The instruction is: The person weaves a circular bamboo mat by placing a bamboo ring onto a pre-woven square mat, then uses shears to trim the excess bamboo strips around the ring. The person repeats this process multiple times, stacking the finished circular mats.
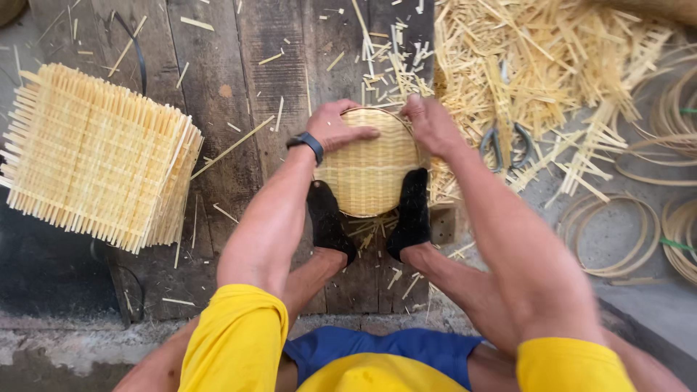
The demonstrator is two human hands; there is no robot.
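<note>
A round woven basket (pixel 369 163) sat on the wooden floor (pixel 218 94), pinned between two feet in black socks (pixel 330 218). The left hand (pixel 335 129) lay flat on top of the basket, fingers spread and pressing. The right hand (pixel 430 125) gripped the basket's far rim. The basket looked light, thin and a bit bendy, so the rim seemed the best place to hold it. Right of the basket lay pliers (pixel 508 145) among cut strips (pixel 552 65). Left of it sat stacked mats (pixel 94 156).
</note>
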